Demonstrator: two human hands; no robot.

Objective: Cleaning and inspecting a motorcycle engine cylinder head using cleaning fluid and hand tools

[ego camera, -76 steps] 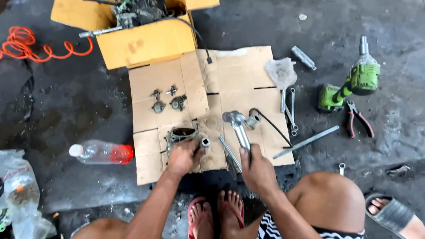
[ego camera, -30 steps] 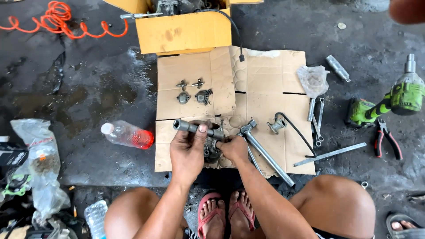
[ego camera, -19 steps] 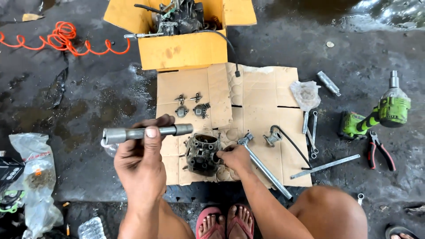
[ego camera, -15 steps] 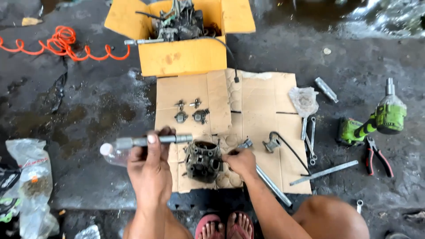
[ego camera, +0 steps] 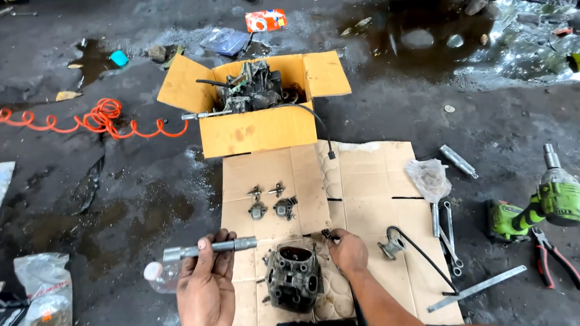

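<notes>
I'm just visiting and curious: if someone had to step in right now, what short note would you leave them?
Left hand: gripping a grey metal rod, held level above the floor.
Right hand: resting on the flattened cardboard, fingers by a small dark piece, beside the engine part.
The engine part sits upright on the cardboard; two small metal pieces lie further up.
Wrenches, pliers and a green power drill lie to the right.
More engine parts fill the yellow box.

An open yellow cardboard box (ego camera: 260,130) is placed at the far edge of the flattened cardboard sheet (ego camera: 362,175). A small red-and-white packet (ego camera: 266,20) is seen beyond it. A clear plastic bag (ego camera: 428,178) is laid near the sheet's right edge.
</notes>
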